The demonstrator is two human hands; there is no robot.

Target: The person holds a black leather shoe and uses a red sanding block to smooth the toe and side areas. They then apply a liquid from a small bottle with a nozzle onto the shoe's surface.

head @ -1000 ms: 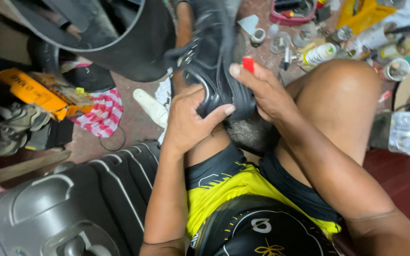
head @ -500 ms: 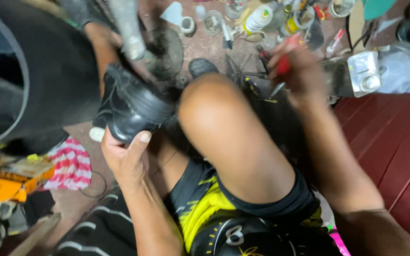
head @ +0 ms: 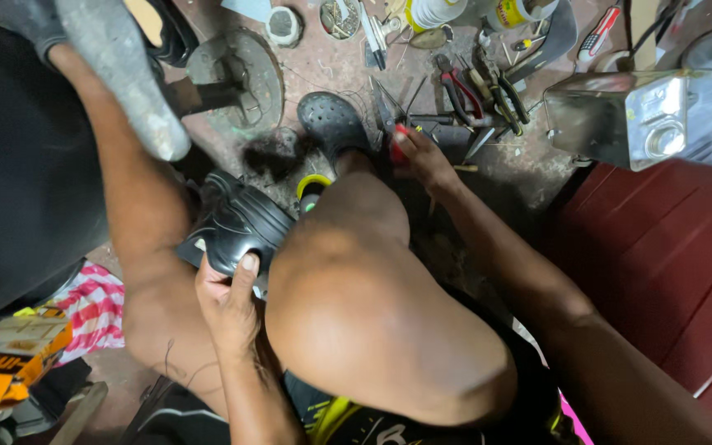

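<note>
Head view, reading from the left edge: we see an orange box (head: 6, 363) low on the floor, with a red-and-white striped cloth (head: 92, 309) just beside it. Above them a grey shoe last (head: 121, 78) on its iron stand tilts across the top left corner. Next comes our left hand (head: 228, 301), its grip clamped on a black shoe (head: 236, 222) that we press between our two bare legs; the thumb lies over the shoe's upper and the fingers wrap underneath, out of sight. Just right of the shoe a yellow-rimmed container (head: 313, 185) peeks out behind our raised knee, and a foot in a black perforated clog (head: 333, 124) rests on the concrete floor (head: 306, 62) beyond it. Further right, our right hand (head: 426, 161) reaches down past the knee, its grip closed on a small red-tipped object (head: 400, 140); we cannot tell what kind of thing it is. Pliers with red handles (head: 459, 91) and other hand tools lie scattered near that hand. At the far right a shiny metal can (head: 620, 115) stands at the edge of dark red floorboards (head: 669, 247).
</note>
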